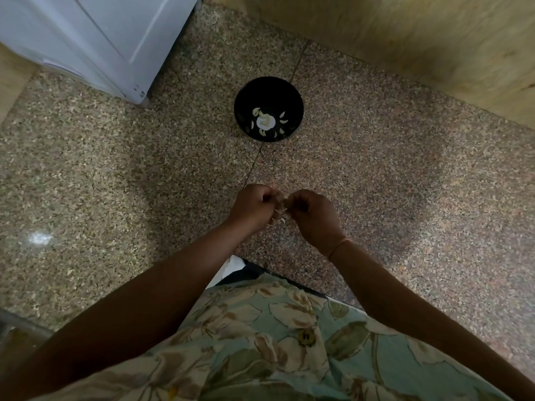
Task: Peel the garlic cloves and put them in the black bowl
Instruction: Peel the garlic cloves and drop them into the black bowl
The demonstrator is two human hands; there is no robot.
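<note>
A black bowl (268, 91) stands on the speckled stone counter beyond my hands, with several pale peeled garlic cloves (285, 121) lying in its bottom. Nearer to me, my left hand (252, 204) and my right hand (313, 213) are close together above the counter. Both have curled fingers pinching a piece of garlic (281, 201) with papery skin between them. Loose skin hangs below the fingers. Most of the garlic is hidden by the fingers.
A white appliance (95, 39) stands at the back left on the granite counter (405, 169). A tan tiled wall (419, 39) runs along the back right. The counter's near edge lies just in front of my floral shirt.
</note>
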